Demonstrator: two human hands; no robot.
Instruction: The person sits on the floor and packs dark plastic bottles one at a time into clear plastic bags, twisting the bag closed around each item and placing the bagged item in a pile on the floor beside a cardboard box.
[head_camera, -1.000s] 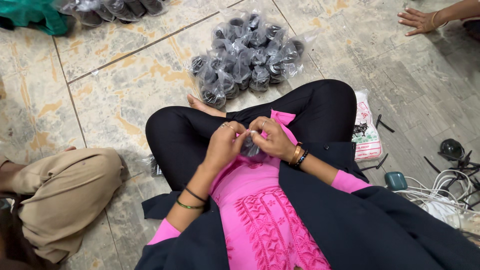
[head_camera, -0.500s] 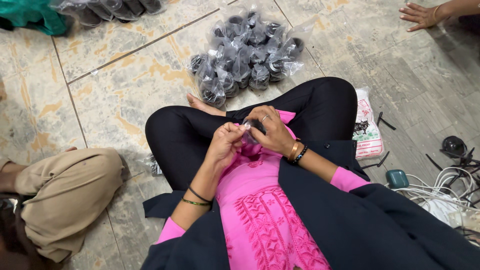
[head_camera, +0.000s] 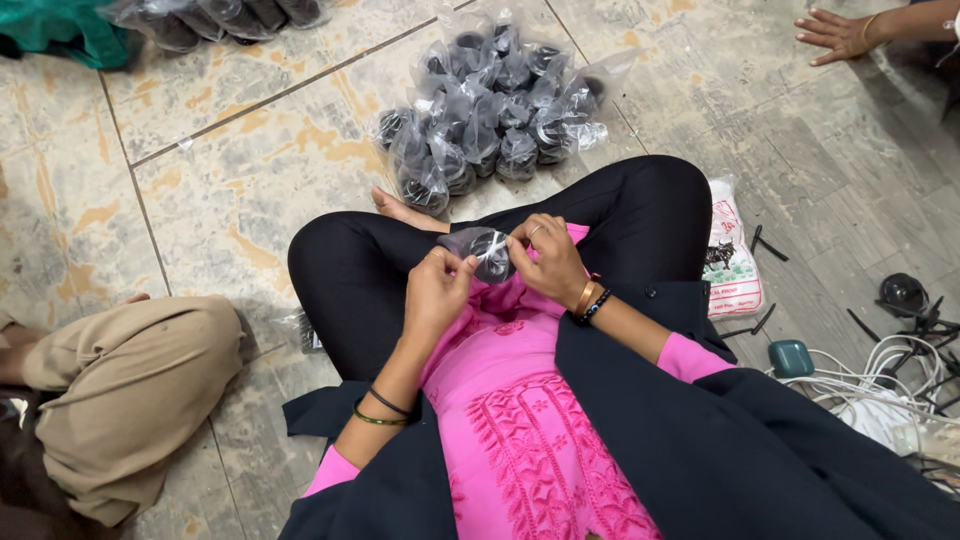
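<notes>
I sit cross-legged on a tiled floor in black trousers and a pink top. Both hands meet over my lap. My left hand (head_camera: 436, 291) and my right hand (head_camera: 545, 259) together grip a small clear plastic bag with a dark round part inside (head_camera: 484, 252), fingers pinching its edges from either side. Just beyond my knees lies a heap of the same bagged dark parts (head_camera: 495, 95) on the floor.
Another person's knee in tan trousers (head_camera: 130, 390) is at my left, and someone else's hand (head_camera: 838, 30) rests on the floor top right. A printed plastic packet (head_camera: 733, 262), black clips, a teal box (head_camera: 792, 357) and white cables (head_camera: 880, 385) lie to my right.
The small bag has come up out from between my fingers and is now plainly visible between both hands. My hands stay over my lap.
</notes>
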